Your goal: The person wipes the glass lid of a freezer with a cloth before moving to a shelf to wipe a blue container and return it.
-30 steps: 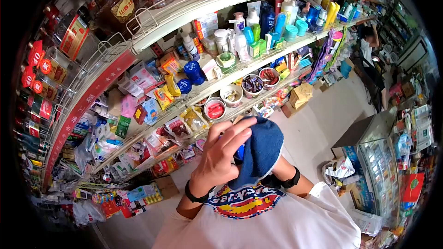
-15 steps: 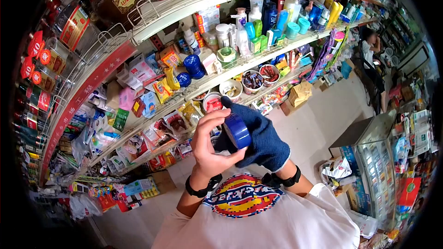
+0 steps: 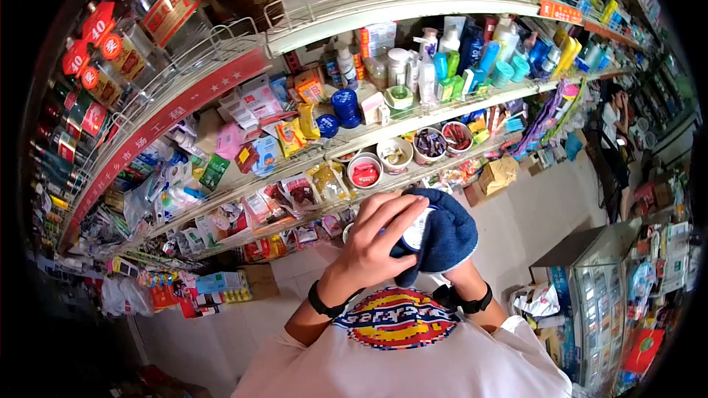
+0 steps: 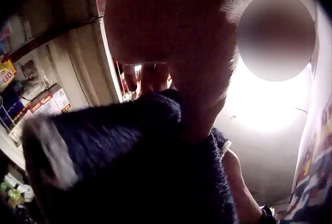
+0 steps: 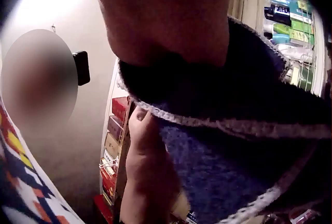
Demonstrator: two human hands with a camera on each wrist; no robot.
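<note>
My left hand [image 3: 375, 239] grips a round blue tin [image 3: 416, 230] in front of my chest in the head view, fingers over its top and thumb on the near side. The tin's pale printed face shows between that hand and a dark blue terry cloth [image 3: 451, 232] with a whitish edge. The cloth is bunched around the tin's right side. My right hand [image 3: 463, 274] holds the cloth from beneath, its fingers hidden under the folds. Both wrist views are dark, filled mostly by the cloth [image 4: 109, 133] and forearms; the tin is hidden there.
Crowded shelves curve ahead: bottles on top, toiletries [image 3: 428, 77] and similar blue round tins [image 3: 345, 107] below, then tubs of small packets [image 3: 365, 171]. A glass display case [image 3: 590, 295] stands to the right. Another person [image 3: 613, 121] is at the far right.
The tin has turned from showing its blue side to its pale printed face. The cloth has bunched up around it, with both hands together. The view has shifted, moving the shelves rightward.
</note>
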